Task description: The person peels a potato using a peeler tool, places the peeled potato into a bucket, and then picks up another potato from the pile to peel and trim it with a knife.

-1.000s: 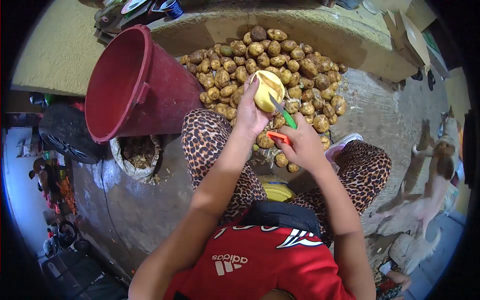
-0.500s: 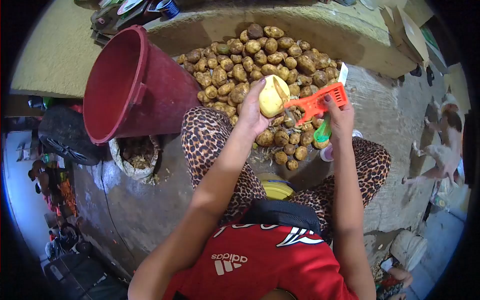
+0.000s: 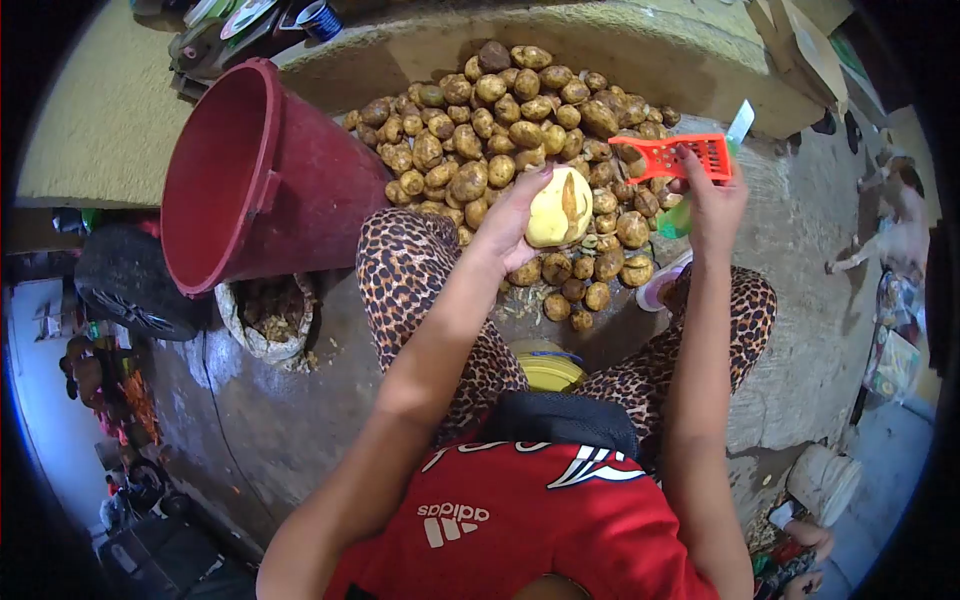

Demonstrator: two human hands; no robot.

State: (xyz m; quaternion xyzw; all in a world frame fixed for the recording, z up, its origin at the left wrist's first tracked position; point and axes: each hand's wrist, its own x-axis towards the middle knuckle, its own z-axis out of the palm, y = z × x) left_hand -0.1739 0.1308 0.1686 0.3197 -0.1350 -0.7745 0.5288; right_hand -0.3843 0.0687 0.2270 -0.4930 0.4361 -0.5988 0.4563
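Note:
My left hand (image 3: 512,228) is closed around a mostly peeled potato (image 3: 546,212), pale yellow with a brown strip of skin on the side facing right. In my right hand (image 3: 714,205) is an orange plastic peeler (image 3: 655,157), held up to the right of the potato and apart from it. A green piece (image 3: 676,220) hangs below that hand; what it belongs to I cannot tell. A pale flat piece (image 3: 741,121) sticks up behind the peeler. Beyond both hands lies a heap of unpeeled brown potatoes (image 3: 480,130) on the floor.
A big dark red bucket (image 3: 330,165) leans at the left, above an open white sack (image 3: 268,348). Between my legs stands a yellow container (image 3: 548,372). A pinkish cup (image 3: 660,288) is by my right knee. At the far right is a dog (image 3: 890,235). A low wall (image 3: 660,60) borders the heap.
The peeler in my right hand has moved away from the potato, up and to the right. My left hand and the potato sit slightly lower and further right, with the potato turned.

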